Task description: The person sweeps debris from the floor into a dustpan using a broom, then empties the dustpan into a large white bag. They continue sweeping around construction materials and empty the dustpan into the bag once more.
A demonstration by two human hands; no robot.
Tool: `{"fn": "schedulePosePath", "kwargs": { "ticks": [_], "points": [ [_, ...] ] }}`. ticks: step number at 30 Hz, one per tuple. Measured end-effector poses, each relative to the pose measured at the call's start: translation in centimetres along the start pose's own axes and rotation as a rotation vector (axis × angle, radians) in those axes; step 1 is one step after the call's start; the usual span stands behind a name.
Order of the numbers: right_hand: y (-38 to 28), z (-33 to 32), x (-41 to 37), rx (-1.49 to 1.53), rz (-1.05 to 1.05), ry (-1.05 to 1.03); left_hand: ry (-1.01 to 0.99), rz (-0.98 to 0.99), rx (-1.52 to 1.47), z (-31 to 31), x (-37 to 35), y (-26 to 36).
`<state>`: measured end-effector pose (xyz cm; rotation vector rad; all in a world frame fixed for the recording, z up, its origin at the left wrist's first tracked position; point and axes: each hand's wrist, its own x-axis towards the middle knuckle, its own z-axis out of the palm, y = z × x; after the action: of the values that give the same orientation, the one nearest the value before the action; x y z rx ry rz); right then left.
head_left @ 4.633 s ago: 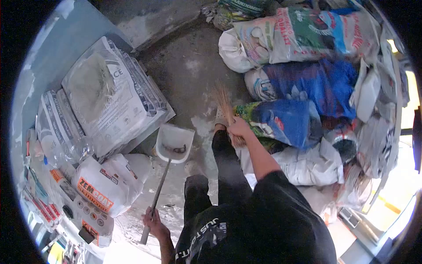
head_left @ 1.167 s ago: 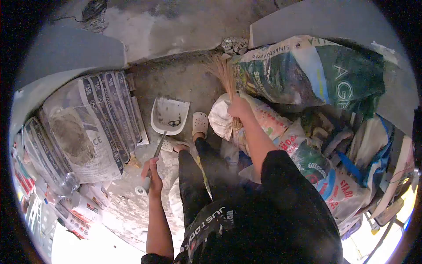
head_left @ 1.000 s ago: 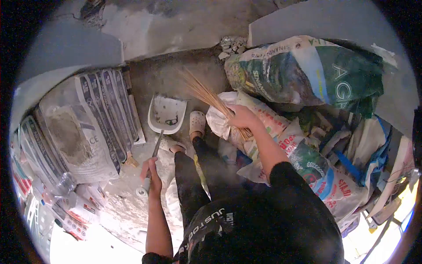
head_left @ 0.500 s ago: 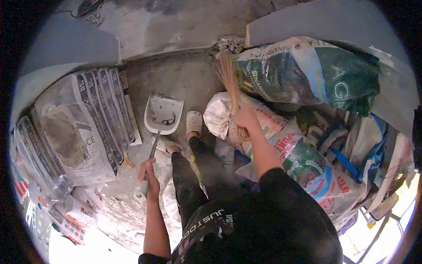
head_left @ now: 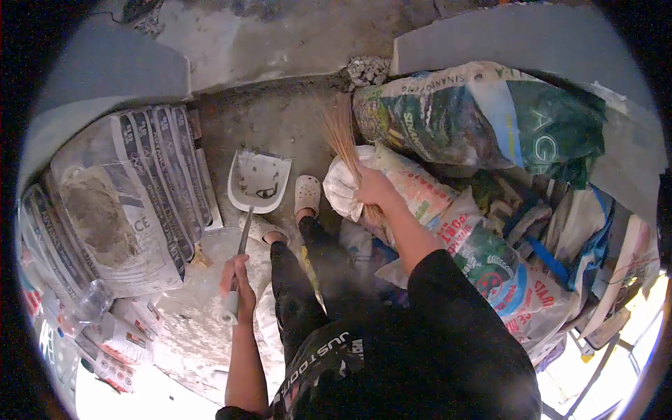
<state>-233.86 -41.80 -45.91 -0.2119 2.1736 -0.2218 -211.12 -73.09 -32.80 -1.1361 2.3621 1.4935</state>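
Observation:
My right hand [head_left: 374, 190] grips a bundle of thin straw sticks, a stick broom [head_left: 343, 140], whose tips fan out over the concrete floor near the far wall. My left hand [head_left: 236, 280] holds the long metal handle of a white dustpan [head_left: 258, 180]. The pan rests on the floor ahead of my feet, with a little dark debris inside. My two pale clogs [head_left: 306, 192] stand just right of the pan.
Stacked cement bags [head_left: 126, 203] fill the left side. Printed sacks [head_left: 476, 119] and plastic bags pile up on the right. A grey wall [head_left: 280, 35] with rubble at its foot closes the far end. Bare concrete floor [head_left: 280, 122] lies between.
The broom tips have swung left and back over the last second, and now lean left of the green sack. My left hand and the dustpan have stayed nearly put.

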Motion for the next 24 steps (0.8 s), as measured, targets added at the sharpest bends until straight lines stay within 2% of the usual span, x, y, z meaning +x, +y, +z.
{"fn": "schedulePosePath", "kwargs": {
  "ticks": [4, 6, 7, 9, 12, 16, 18, 19, 20, 21, 22, 24],
  "points": [
    [1.4, -4.1, -4.6, -0.084, -0.126, 0.137, -0.011, -0.06, -0.036, -0.4, -0.2, -0.2],
    [2.0, -5.7, -5.8, 0.001, 0.156, 0.145, -0.001, -0.063, -0.103, 0.0, -0.1, -0.4],
    [1.9, -6.4, -5.3, -0.002, 0.162, 0.146, -0.007, -0.037, -0.087, 0.2, -0.2, -0.4],
    [0.4, -7.3, -2.9, 0.018, 0.012, 0.062, -0.011, -0.008, -0.073, 0.4, -0.3, 0.2],
    [-0.6, -1.4, -0.6, -0.066, -0.057, -0.024, -0.041, 0.073, 0.068, 0.4, -0.4, 1.2],
    [-3.1, -4.8, -5.9, 0.048, -0.048, -0.042, -0.01, -0.033, 0.008, 0.1, -0.1, 0.3],
    [-3.2, -5.8, -7.6, 0.069, 0.107, 0.032, 0.0, -0.071, -0.05, 0.0, 0.3, -0.3],
    [-2.7, -6.0, -7.4, 0.067, 0.109, 0.033, 0.014, -0.019, -0.032, 0.0, 0.4, -0.6],
    [-1.9, -6.3, -6.5, 0.045, 0.083, 0.139, 0.03, 0.034, -0.018, 0.2, 0.4, -0.6],
    [-1.1, -6.4, -5.5, 0.023, 0.058, 0.246, 0.03, 0.036, -0.023, 0.4, 0.4, -0.3],
    [-0.5, -5.9, -3.9, 0.017, 0.058, 0.25, 0.013, 0.015, 0.008, 0.4, 0.2, 0.0],
    [0.3, -4.4, -0.5, 0.055, 0.043, -0.005, 0.002, -0.001, 0.03, 0.6, 0.0, 0.8]
  ]
}}
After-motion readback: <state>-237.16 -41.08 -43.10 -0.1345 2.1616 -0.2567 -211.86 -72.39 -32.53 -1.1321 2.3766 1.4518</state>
